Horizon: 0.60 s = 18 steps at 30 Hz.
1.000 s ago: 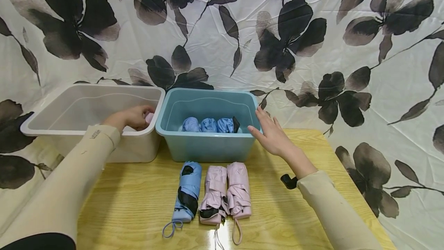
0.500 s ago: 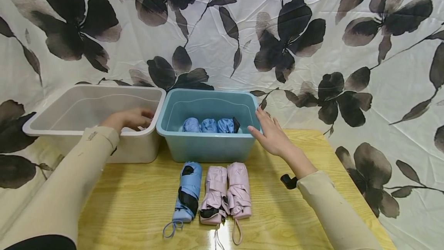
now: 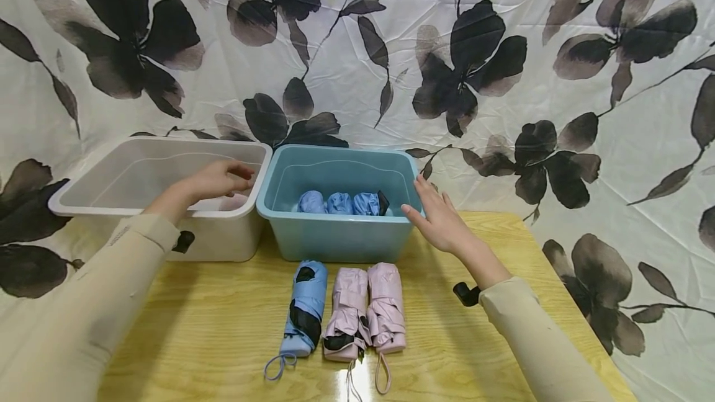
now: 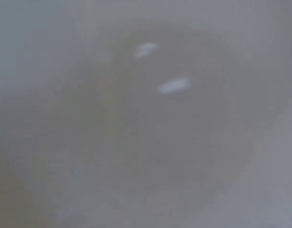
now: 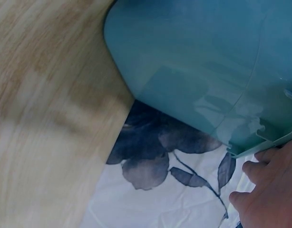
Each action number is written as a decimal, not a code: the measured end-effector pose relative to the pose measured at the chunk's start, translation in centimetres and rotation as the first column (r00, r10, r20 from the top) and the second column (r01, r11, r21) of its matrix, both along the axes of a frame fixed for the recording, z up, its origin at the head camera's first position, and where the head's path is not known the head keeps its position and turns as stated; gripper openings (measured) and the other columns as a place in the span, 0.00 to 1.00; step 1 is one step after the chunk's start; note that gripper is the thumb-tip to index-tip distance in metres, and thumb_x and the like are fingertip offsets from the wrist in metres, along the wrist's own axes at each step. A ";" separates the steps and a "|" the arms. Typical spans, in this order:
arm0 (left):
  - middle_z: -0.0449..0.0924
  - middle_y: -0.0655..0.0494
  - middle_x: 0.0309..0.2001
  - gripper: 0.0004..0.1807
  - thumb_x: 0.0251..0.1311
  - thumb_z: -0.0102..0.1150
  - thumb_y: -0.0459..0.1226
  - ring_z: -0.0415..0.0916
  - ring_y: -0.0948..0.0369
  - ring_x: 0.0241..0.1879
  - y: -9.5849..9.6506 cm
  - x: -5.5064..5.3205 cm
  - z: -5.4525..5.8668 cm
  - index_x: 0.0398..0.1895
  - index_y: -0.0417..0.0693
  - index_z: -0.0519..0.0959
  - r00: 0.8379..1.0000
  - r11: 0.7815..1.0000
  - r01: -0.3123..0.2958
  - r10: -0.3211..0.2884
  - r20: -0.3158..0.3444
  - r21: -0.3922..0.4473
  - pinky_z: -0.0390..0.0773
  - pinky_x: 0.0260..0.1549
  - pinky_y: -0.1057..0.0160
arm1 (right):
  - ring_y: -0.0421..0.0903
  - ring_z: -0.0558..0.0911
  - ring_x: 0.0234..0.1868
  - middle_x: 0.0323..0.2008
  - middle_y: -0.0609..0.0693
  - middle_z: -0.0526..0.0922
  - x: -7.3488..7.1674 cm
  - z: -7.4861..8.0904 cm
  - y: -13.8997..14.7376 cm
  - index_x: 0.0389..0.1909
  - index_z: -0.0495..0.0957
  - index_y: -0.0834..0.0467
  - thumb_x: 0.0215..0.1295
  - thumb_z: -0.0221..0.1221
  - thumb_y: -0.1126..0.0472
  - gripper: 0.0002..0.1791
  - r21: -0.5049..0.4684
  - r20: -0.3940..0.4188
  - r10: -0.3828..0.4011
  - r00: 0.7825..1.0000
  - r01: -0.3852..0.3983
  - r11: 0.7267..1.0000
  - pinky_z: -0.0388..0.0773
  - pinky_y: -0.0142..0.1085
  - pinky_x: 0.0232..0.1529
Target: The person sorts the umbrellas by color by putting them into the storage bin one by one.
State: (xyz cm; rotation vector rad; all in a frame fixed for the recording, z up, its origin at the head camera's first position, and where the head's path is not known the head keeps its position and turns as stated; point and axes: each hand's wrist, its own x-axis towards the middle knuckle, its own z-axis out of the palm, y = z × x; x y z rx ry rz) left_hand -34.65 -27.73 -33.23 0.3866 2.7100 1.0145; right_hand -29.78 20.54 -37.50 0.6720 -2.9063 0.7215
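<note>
My left hand hovers over the right end of the white bin, its fingers relaxed and holding nothing. Beneath it, partly hidden by the rim, lies a pink folded umbrella. My right hand rests against the right rim of the blue bin, fingers straight; the right wrist view has these fingers at the bin's edge. Inside the blue bin lie three blue folded umbrellas in a row. The left wrist view is a grey blur.
In front of the bins, a blue folded umbrella and two pink folded umbrellas lie side by side on the wooden table, wrist loops towards me. A floral cloth hangs behind. The table's right edge slopes past my right forearm.
My left hand has let go of the pink umbrella in the white bin and risen above it. My right hand stays at the blue bin's rim.
</note>
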 end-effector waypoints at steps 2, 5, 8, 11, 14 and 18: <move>0.71 0.27 0.64 0.29 0.76 0.54 0.38 0.76 0.36 0.59 0.3 0.8 0.5 0.71 0.26 0.66 0.999 1.000 -0.014 0.014 -0.044 0.015 0.83 0.49 0.51 | 0.59 0.45 0.83 0.84 0.58 0.41 0.1 0.0 0.0 0.83 0.45 0.63 0.81 0.39 0.34 0.46 0.000 0.000 -0.002 1.000 0.002 1.000 0.32 0.62 0.78; 0.70 0.29 0.65 0.29 0.77 0.54 0.39 0.73 0.36 0.62 0.8 2.1 1.2 0.72 0.28 0.65 0.995 0.998 -0.033 0.038 -0.094 0.057 0.81 0.48 0.55 | 0.59 0.45 0.83 0.84 0.58 0.41 0.1 0.1 0.0 0.83 0.45 0.63 0.81 0.40 0.34 0.46 0.000 0.004 -0.003 1.000 0.003 1.000 0.32 0.62 0.78; 0.69 0.31 0.67 0.29 0.77 0.53 0.38 0.72 0.37 0.63 1.5 3.8 2.0 0.73 0.30 0.64 0.987 0.994 -0.050 0.064 -0.149 0.097 0.78 0.50 0.55 | 0.59 0.44 0.83 0.84 0.57 0.41 0.1 0.0 0.1 0.83 0.45 0.63 0.81 0.40 0.34 0.46 0.006 0.007 -0.008 1.000 0.008 1.000 0.32 0.62 0.78; 0.70 0.33 0.68 0.28 0.76 0.55 0.38 0.73 0.39 0.62 2.4 5.6 2.4 0.73 0.32 0.66 0.971 0.988 -0.074 0.102 -0.218 0.134 0.77 0.52 0.53 | 0.60 0.45 0.83 0.84 0.57 0.41 0.2 0.0 0.1 0.83 0.44 0.63 0.81 0.40 0.34 0.46 0.008 0.007 -0.011 1.000 0.011 1.000 0.32 0.62 0.78; 0.70 0.35 0.67 0.27 0.75 0.57 0.38 0.75 0.41 0.60 3.4 7.6 2.3 0.72 0.35 0.68 0.946 0.977 -0.099 0.151 -0.287 0.188 0.76 0.54 0.50 | 0.61 0.45 0.83 0.84 0.57 0.40 0.2 0.0 0.1 0.83 0.44 0.63 0.81 0.40 0.34 0.46 0.005 0.007 -0.012 1.000 0.012 1.000 0.32 0.61 0.78; 0.71 0.36 0.65 0.26 0.74 0.58 0.37 0.75 0.41 0.60 4.6 10.3 1.5 0.71 0.36 0.70 0.909 0.953 -0.105 0.207 -0.361 0.284 0.74 0.55 0.53 | 0.60 0.44 0.83 0.84 0.57 0.40 0.1 0.0 0.0 0.83 0.44 0.63 0.81 0.40 0.34 0.46 0.002 0.005 -0.005 1.000 0.005 1.000 0.32 0.62 0.78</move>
